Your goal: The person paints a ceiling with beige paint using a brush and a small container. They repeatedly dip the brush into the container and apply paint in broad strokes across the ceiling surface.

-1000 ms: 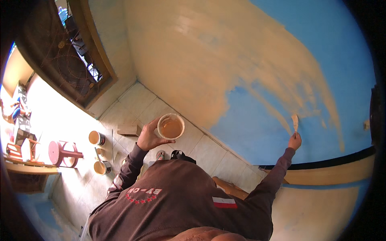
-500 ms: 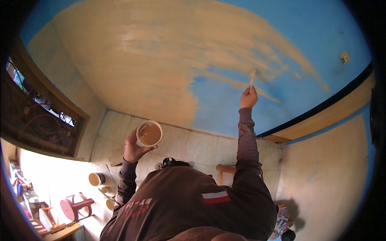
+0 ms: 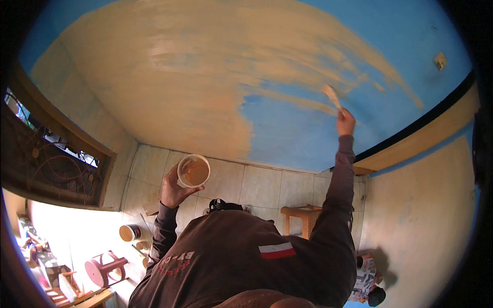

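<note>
A round tub of tan paint (image 3: 195,171) is gripped in my left hand (image 3: 176,190), with the thumb along its lower side. My right hand (image 3: 346,122), arm stretched out, is closed on the handle of a paintbrush (image 3: 331,96). The brush's paint-coated head is at the wall (image 3: 287,128); whether the bristles touch it I cannot tell. Tan paint covers much of this blue wall, with streaky strokes around the brush and bare blue below.
A tan stool (image 3: 302,211) stands under my right arm. On the floor at left are a paint bucket (image 3: 129,233) and a maroon stool (image 3: 106,269). A person in a patterned shirt (image 3: 365,277) is at lower right. A grilled window (image 3: 56,159) is at left; a wall socket (image 3: 440,61) sits far right.
My right hand has moved right, and the brush now tilts to the left. My left hand still holds the tub in nearly the same place. More of the tan stool shows.
</note>
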`<state>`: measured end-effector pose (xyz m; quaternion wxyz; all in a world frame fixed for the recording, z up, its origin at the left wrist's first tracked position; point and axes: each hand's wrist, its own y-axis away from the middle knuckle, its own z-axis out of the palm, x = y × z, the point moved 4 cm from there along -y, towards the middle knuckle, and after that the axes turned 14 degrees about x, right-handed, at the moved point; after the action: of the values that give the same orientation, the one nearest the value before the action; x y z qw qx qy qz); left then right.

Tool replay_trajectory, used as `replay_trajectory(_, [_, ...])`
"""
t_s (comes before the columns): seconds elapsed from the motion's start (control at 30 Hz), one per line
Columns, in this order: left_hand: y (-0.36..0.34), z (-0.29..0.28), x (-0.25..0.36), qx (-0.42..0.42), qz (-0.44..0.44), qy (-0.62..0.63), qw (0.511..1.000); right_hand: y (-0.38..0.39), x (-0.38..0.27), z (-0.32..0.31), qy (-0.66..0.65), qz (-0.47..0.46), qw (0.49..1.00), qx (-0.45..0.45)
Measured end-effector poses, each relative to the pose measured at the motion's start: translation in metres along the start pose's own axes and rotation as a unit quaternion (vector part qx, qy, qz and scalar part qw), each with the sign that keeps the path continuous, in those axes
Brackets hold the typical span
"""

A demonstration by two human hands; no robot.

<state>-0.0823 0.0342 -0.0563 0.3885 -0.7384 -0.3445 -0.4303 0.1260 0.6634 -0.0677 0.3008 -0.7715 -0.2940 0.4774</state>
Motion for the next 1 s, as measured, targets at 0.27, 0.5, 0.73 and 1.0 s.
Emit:
replay_trajectory(0.27, [-0.003,0.007,0.019,0.013,0.053,-0.064,0.996,0.037,0.003,-0.058,0.091,0.064,0.989,0.095])
replay_trajectory(0.5, [-0.012,0.016,0.034,-0.007,0.071,-0.058,0.996,0.063,-0.018,0.038,0.146,0.033,0.973,0.178])
replay_trajectory(0.73, [-0.009,0.012,0.033,0.01,0.064,-0.03,0.997,0.122,-0.168,0.095,-0.012,0.01,0.996,0.083])
replay_trajectory(1.0, [-0.005,0.001,0.02,0.009,0.012,-0.012,1.0,0.089,-0.197,0.074,-0.107,-0.028,0.993,-0.033])
